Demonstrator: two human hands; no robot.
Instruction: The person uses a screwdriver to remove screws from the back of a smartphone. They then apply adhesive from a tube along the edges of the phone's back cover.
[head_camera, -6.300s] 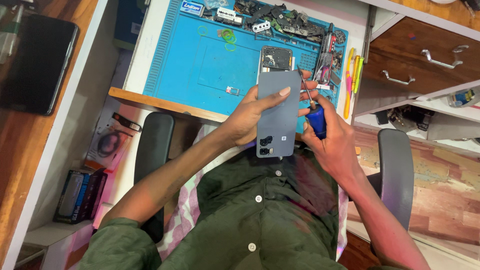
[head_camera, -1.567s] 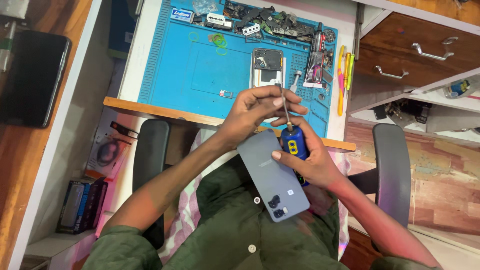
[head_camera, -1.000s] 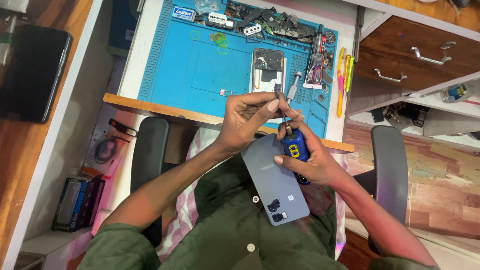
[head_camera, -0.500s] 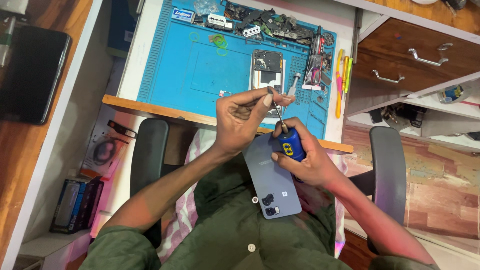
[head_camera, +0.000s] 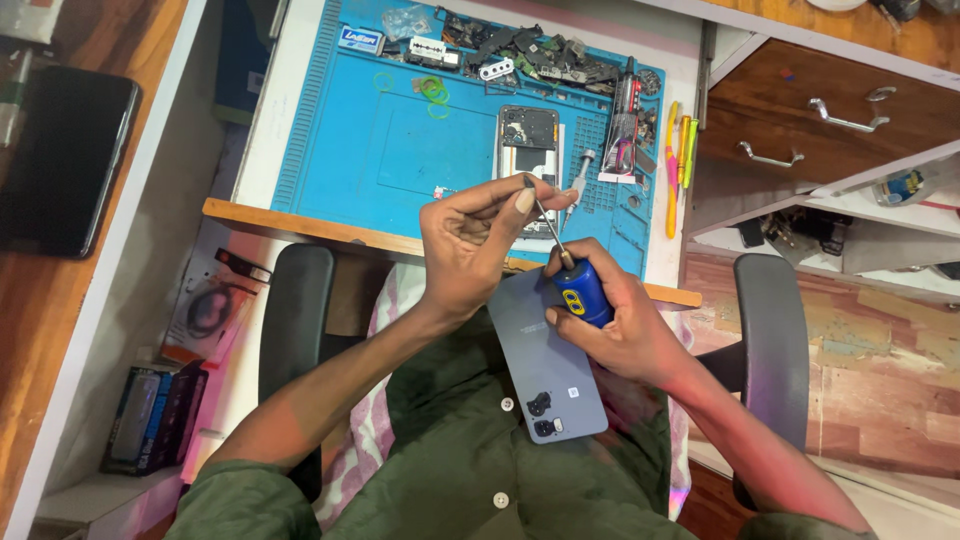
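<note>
Now left hand (head_camera: 478, 245) pinches one screwdriver (head_camera: 570, 275) tip; right hand (head_camera: 618, 335) holds it with one phone (head_camera: 545, 360).

The screwdriver (head_camera: 578, 285) has a stubby blue handle with a yellow oval mark on its side and a thin metal shaft that rises up and to the left from it. The right hand (head_camera: 615, 325) wraps the handle; the left hand (head_camera: 470, 245) pinches the shaft's tip between thumb and fingers. The phone (head_camera: 548, 365) is a flat grey-blue slab seen from the back, tilted with its camera end toward the person and to the right. Two dark lenses sit near that lower end. It lies over the lap, its upper end tucked under both hands, just short of the desk edge
</note>
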